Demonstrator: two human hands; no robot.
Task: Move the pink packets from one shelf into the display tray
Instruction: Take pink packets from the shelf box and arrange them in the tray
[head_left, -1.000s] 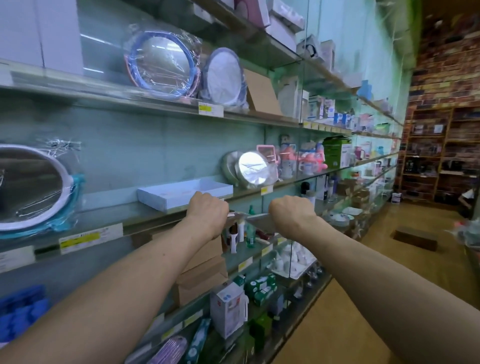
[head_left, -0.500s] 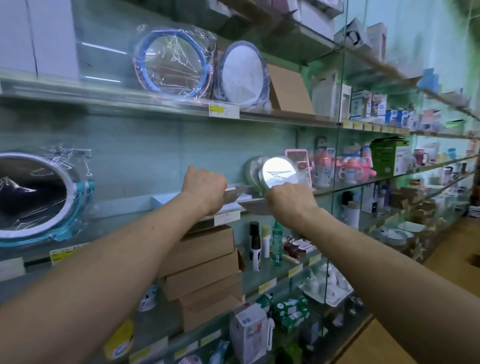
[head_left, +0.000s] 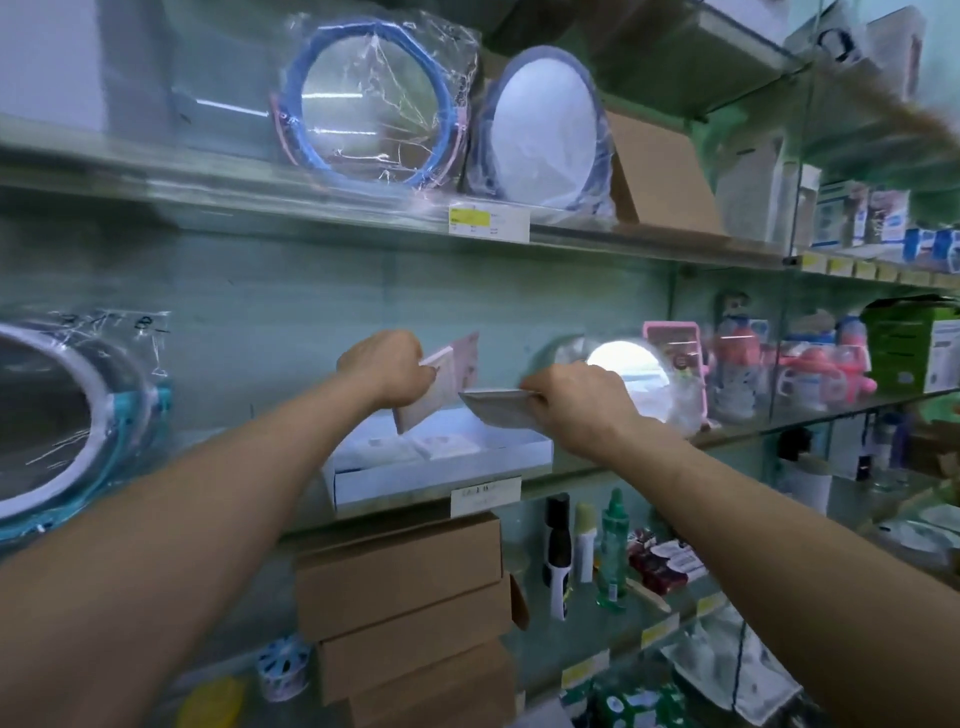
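A shallow white display tray sits on the middle glass shelf, with pale packets lying flat inside it. My left hand grips a pale pink packet tilted upright above the tray's left half. My right hand holds a second packet nearly flat over the tray's right half. Both packets are blurred by motion.
Wrapped round mirrors stand on the shelf above and another mirror at far left. A small mirror and pink baby bottles stand right of the tray. Brown cartons and small bottles fill the shelf below.
Both hands have risen from the lower shelf to above the tray, each with a packet. The left packet has tilted upright.
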